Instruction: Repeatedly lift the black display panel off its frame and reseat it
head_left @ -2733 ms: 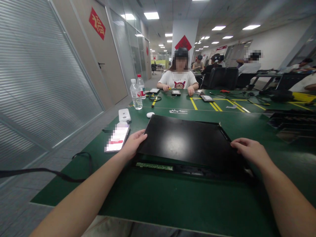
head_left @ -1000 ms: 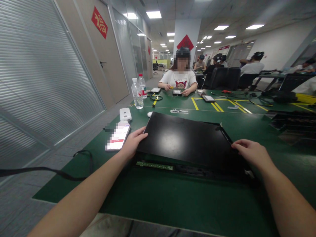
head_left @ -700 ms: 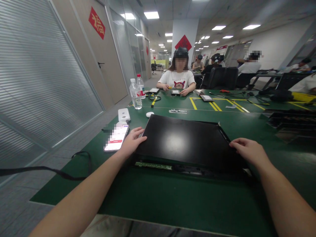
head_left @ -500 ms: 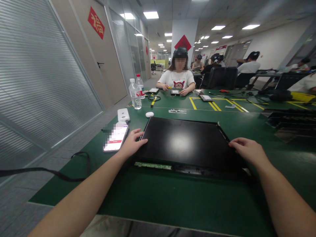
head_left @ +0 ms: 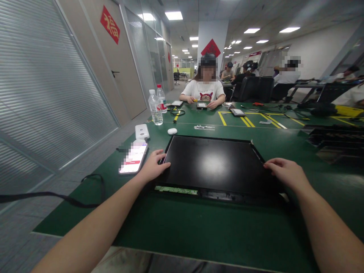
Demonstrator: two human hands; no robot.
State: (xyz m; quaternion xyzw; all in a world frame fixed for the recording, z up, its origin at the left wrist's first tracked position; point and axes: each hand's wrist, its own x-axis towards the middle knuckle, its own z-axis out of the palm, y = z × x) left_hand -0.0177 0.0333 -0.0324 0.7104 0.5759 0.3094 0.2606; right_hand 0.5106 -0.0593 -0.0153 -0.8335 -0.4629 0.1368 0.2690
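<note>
A large flat black panel (head_left: 212,163) lies on the green table (head_left: 199,231) in front of me, with a narrow green circuit strip (head_left: 175,190) showing along its near edge. My left hand (head_left: 153,166) grips the panel's left edge, thumb on top and fingers curled at the side. On the panel's right edge rests my right hand (head_left: 284,173), fingers bent over the rim. The panel sits low and nearly flat in its black frame.
A lit phone (head_left: 133,159) lies just left of my left hand, with a white power bank (head_left: 142,131) and a small white case (head_left: 172,131) beyond. Water bottles (head_left: 155,108) stand farther back. A person in a white shirt (head_left: 205,91) works across the table. Black trays (head_left: 332,138) sit at the right.
The far edge of the panel, raised earlier, has come down until the panel lies nearly flat. Both hands stay on its left and right edges.
</note>
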